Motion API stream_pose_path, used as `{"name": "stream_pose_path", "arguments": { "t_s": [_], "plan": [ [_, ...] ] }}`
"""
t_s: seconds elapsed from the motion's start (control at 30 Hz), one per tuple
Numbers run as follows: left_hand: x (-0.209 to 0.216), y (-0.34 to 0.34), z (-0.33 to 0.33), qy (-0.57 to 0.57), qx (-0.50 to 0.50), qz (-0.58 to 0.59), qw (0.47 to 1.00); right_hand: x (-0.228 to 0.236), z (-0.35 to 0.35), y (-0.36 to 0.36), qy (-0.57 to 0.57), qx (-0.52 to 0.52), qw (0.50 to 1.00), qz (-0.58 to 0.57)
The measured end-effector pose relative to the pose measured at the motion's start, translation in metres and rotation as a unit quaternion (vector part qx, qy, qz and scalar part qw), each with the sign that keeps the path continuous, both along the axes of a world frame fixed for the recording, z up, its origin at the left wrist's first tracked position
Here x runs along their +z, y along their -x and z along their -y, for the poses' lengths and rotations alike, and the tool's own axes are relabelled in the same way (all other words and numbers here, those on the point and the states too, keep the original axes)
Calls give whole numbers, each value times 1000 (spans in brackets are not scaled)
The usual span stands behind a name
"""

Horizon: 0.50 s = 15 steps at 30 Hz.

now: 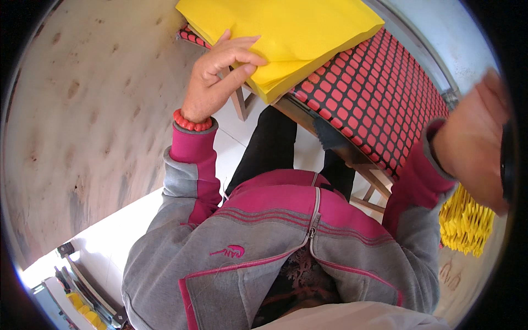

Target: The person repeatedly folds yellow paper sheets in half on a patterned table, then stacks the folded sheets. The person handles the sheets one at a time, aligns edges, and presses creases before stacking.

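A thick stack of yellow sheets [297, 27], paper or thin cloth, lies at the top of the view. My left hand [217, 69] is at the stack's near left corner, with thumb and forefinger pinched on the edge of a top sheet and the other fingers raised. A crease runs across the sheets beside the fingertips. My right hand [473, 137] is lifted close to the right rim of the view, away from the stack. It is smeared and partly cut off, so its fingers cannot be made out.
The stack rests on a bench covered in red-and-black patterned cloth [379, 82]. A wooden board [93, 110] fills the left side. Behind my right arm hangs a bunch of folded yellow pieces [465, 223]. A container with yellow items [82, 308] stands at the lower left.
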<state>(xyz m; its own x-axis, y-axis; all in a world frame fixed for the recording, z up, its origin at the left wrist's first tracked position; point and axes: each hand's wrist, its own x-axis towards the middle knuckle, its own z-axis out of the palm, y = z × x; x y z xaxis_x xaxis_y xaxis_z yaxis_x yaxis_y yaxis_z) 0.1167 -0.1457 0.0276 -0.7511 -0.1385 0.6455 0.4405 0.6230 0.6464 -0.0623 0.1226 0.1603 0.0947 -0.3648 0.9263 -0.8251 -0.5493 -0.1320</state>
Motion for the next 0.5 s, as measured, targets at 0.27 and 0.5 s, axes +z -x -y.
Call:
{"name": "stream_pose_path", "arguments": {
  "t_s": [0.27, 0.5],
  "plan": [
    [7, -1, -9, -25, 42, 15, 999, 29, -64, -9, 39, 7, 999, -6],
    [7, 0, -10, -35, 39, 28, 998, 46, -113, -29, 55, 17, 998, -15]
  ]
}}
